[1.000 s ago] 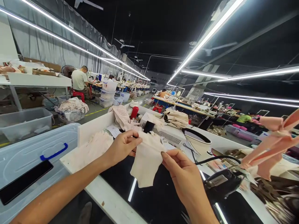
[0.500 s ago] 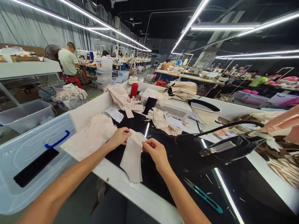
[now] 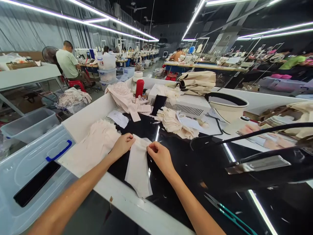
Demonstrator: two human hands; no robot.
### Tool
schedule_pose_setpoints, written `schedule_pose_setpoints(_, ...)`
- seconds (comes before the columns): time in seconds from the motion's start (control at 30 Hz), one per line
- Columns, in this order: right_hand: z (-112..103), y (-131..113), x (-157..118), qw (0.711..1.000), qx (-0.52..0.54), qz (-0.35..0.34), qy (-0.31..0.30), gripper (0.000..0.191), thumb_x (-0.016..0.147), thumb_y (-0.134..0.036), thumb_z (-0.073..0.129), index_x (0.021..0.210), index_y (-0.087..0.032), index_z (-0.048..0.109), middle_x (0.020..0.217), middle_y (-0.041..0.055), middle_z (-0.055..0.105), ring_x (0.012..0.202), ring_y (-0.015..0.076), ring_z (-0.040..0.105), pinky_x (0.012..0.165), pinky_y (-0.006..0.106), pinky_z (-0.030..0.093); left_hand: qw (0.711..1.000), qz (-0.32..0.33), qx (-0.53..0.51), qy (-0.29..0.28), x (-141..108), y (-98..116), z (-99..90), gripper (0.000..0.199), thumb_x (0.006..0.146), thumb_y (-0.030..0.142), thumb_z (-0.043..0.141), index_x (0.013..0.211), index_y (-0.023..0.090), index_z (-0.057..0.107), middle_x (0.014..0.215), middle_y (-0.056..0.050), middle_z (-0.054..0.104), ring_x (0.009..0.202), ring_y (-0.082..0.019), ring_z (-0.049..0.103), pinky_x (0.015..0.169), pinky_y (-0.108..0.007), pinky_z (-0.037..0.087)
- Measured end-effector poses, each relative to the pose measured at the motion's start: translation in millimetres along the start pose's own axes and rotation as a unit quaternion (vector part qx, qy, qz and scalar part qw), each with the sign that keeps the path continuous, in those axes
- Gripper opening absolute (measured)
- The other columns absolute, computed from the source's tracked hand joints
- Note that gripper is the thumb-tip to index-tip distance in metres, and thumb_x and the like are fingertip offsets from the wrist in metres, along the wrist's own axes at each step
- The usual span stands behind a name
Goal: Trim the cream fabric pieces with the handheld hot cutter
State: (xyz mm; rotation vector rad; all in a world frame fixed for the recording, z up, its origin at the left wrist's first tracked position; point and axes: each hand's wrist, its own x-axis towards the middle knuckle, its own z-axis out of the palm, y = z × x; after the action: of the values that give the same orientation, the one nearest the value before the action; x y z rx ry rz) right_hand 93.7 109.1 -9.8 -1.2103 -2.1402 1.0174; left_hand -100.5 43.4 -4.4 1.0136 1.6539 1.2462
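A cream cloth piece hangs between my two hands over the black tabletop, its lower end near the white front edge. My left hand pinches its upper left corner. At the upper right edge, my right hand pinches it between thumb and fingers. Left of my left hand lies a heap of cream cloth pieces. Beyond my hands is another cream bundle. Teal thread snips lie to the right of my right forearm.
A black phone rests on a blue-lidded bin at the left. A black machine arm reaches in from the right. A red thread cone, a dark upright phone and a cream round container stand farther back.
The view has turned and shifted, so the snips and machine arm appear farther right and lower. Both hands still pinch the cloth piece, which hangs flatter and a little lower.
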Motion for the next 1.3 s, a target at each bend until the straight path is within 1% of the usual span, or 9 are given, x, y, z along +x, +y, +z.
schedule_pose_setpoints(0.17, 2, 8, 9, 1.000, 0.007, -0.003, 0.018, 0.021, 0.099, -0.036, 0.066, 0.101, -0.015, 0.068, 0.094, 0.0020, 0.070, 0.079, 0.0151, 0.068, 0.074, 0.033, 0.060, 1.000, 0.016, 0.014, 0.006, 2, -3, 5.0, 0.024, 0.094, 0.035, 0.070, 0.083, 0.017, 0.058, 0.059, 0.009, 0.048, 0.054, -0.009, 0.052, 0.056, -0.022, 0.052)
schedule_pose_setpoints(0.33, 4, 11, 13, 0.999, 0.029, 0.002, 0.027, 0.020, 0.099, -0.035, 0.066, 0.101, -0.016, 0.067, 0.090, 0.0006, 0.069, 0.075, 0.0142, 0.067, 0.072, 0.032, 0.059, 0.999, 0.016, 0.026, 0.009, 5, -6, 4.8, 0.032, 0.087, 0.048, 0.070, 0.085, 0.019, 0.059, 0.061, 0.008, 0.053, 0.058, -0.010, 0.055, 0.057, -0.021, 0.053)
schedule_pose_setpoints(0.63, 1, 11, 17, 0.999, 0.031, 0.020, 0.005, 0.020, 0.099, -0.035, 0.066, 0.103, -0.015, 0.067, 0.092, 0.0012, 0.069, 0.076, 0.0143, 0.067, 0.072, 0.032, 0.059, 0.992, 0.013, 0.125, 0.020, 8, -4, 1.4, 0.016, 0.099, 0.028, 0.065, 0.092, 0.014, 0.062, 0.079, 0.003, 0.059, 0.060, -0.009, 0.056, 0.054, -0.021, 0.051)
schedule_pose_setpoints(0.87, 0, 10, 19, 0.999, 0.032, 0.012, 0.005, 0.020, 0.099, -0.035, 0.066, 0.100, -0.015, 0.067, 0.090, 0.0005, 0.069, 0.074, 0.0138, 0.066, 0.071, 0.032, 0.058, 0.963, 0.059, 0.261, 0.038, 10, 1, -3.6, 0.026, 0.099, 0.032, 0.067, 0.081, 0.015, 0.061, 0.075, 0.004, 0.058, 0.067, -0.012, 0.058, 0.067, -0.028, 0.051)
schedule_pose_setpoints(1.0, 0, 7, 16, 0.999, 0.029, 0.006, 0.015, 0.020, 0.099, -0.036, 0.066, 0.098, -0.015, 0.067, 0.087, -0.0003, 0.068, 0.073, 0.0136, 0.065, 0.070, 0.031, 0.058, 0.943, 0.071, 0.321, 0.053, 7, 4, -0.8, 0.025, 0.097, 0.028, 0.066, 0.077, 0.017, 0.058, 0.072, 0.004, 0.056, 0.065, -0.013, 0.054, 0.065, -0.027, 0.045)
schedule_pose_setpoints(1.1, 0, 5, 14, 0.999, 0.034, -0.003, 0.023, 0.021, 0.099, -0.036, 0.066, 0.096, -0.016, 0.066, 0.085, -0.0008, 0.067, 0.072, 0.0135, 0.065, 0.070, 0.031, 0.057, 0.927, 0.084, 0.357, 0.078, 3, 4, 2.7, 0.014, 0.093, 0.020, 0.063, 0.080, 0.020, 0.057, 0.073, 0.004, 0.056, 0.065, -0.014, 0.054, 0.060, -0.026, 0.036)
schedule_pose_setpoints(1.17, 1, 5, 14, 0.999, 0.038, -0.009, 0.028, 0.021, 0.099, -0.036, 0.066, 0.096, -0.016, 0.066, 0.084, -0.0011, 0.066, 0.071, 0.0133, 0.064, 0.069, 0.031, 0.057, 0.916, 0.103, 0.376, 0.097, 0, 3, 5.0, 0.006, 0.092, 0.016, 0.061, 0.091, 0.021, 0.058, 0.082, 0.002, 0.059, 0.069, -0.015, 0.056, 0.060, -0.027, 0.035)
schedule_pose_setpoints(1.23, 2, 4, 14, 0.999, 0.040, -0.013, 0.031, 0.021, 0.099, -0.037, 0.066, 0.096, -0.016, 0.066, 0.084, -0.0011, 0.066, 0.071, 0.0132, 0.064, 0.069, 0.031, 0.057, 0.902, 0.141, 0.394, 0.106, -2, 1, 6.9, 0.014, 0.092, 0.013, 0.060, 0.102, 0.021, 0.056, 0.096, -0.002, 0.061, 0.081, -0.019, 0.058, 0.068, -0.029, 0.040)
schedule_pose_setpoints(1.3, 3, 4, 14, 0.999, 0.041, -0.014, 0.031, 0.021, 0.099, -0.037, 0.066, 0.096, -0.016, 0.066, 0.085, -0.0008, 0.067, 0.071, 0.0131, 0.064, 0.069, 0.031, 0.057, 0.887, 0.195, 0.409, 0.089, -1, 1, 7.9, 0.017, 0.092, 0.007, 0.057, 0.102, 0.021, 0.057, 0.105, -0.004, 0.061, 0.092, -0.022, 0.058, 0.079, -0.033, 0.044)
